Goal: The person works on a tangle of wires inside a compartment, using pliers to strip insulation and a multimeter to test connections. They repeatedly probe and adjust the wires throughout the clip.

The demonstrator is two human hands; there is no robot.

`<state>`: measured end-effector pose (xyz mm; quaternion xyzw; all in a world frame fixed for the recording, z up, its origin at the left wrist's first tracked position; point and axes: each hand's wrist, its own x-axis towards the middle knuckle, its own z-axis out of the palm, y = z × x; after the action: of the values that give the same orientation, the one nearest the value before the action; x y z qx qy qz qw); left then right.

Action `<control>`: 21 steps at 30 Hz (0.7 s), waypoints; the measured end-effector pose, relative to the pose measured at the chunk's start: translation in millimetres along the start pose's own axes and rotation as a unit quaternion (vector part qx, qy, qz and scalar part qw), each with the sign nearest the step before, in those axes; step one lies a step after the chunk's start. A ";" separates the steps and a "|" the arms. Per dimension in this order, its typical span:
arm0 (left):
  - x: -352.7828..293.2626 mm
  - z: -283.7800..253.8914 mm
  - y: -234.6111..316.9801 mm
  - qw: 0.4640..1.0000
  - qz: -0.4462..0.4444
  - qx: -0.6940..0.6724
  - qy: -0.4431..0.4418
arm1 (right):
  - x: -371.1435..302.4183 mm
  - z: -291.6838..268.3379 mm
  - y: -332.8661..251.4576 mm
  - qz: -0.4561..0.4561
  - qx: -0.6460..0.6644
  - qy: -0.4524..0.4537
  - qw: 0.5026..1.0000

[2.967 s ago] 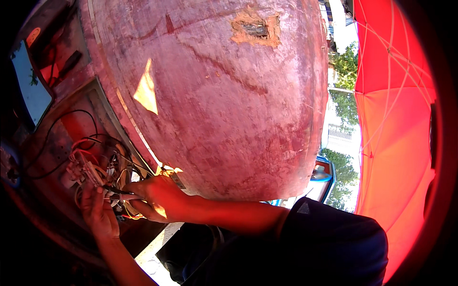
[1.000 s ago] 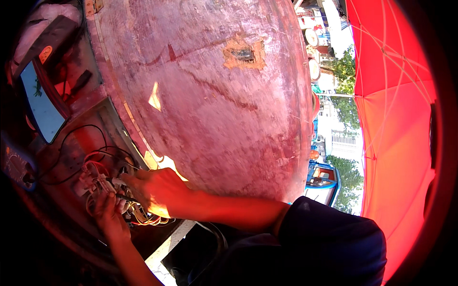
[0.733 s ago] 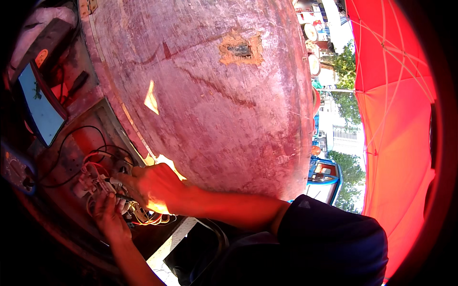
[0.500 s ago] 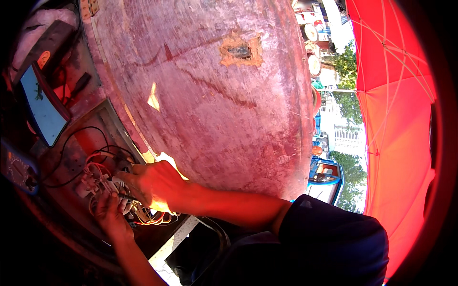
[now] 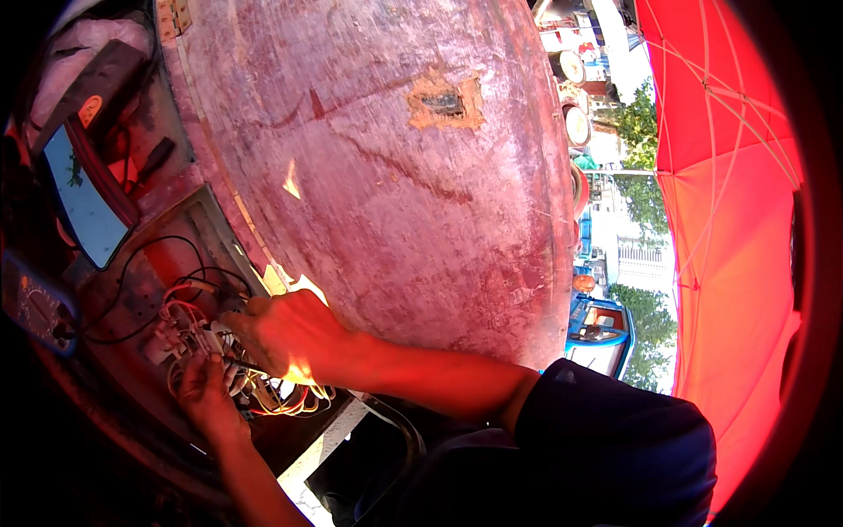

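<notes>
Both hands work close together in a tangle of wires point(image 5: 283, 397) and pale connectors point(image 5: 186, 338), low on the left. My left hand point(image 5: 209, 395) is closed, its thumb and fingertips pinching among the wires and pale connectors. From above and to the right, my right hand point(image 5: 294, 335) reaches in with curled fingers pressed together. What its fingertips hold is hidden. A thin black rod point(image 5: 242, 363) shows between the two hands; which hand holds it I cannot tell. Black leads point(image 5: 123, 268) run from a blue-edged multimeter point(image 5: 39, 307) to the wires.
A large worn, reddish panel point(image 5: 395, 220) with a patched hole fills the middle. At the left lies a dark-framed reflective pane point(image 5: 88, 193) beside a black-handled tool point(image 5: 156, 158). A red canopy point(image 5: 738, 220) hangs at the right; a blue vehicle point(image 5: 601, 329) stands beyond.
The whole view has shifted slightly, moving the panel and multimeter a little to the right. Both hands stay at the wires in nearly the same pose.
</notes>
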<state>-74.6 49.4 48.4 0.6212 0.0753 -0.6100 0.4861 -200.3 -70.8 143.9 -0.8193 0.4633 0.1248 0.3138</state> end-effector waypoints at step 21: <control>3.8 -3.4 -8.5 0.999 -0.005 0.030 0.019 | 13.7 -9.8 -5.4 -0.010 -0.058 -0.064 0.996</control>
<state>-77.2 54.4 40.2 0.6470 0.0692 -0.6022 0.4626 -189.2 -84.3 146.8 -0.8311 0.4262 0.2006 0.2957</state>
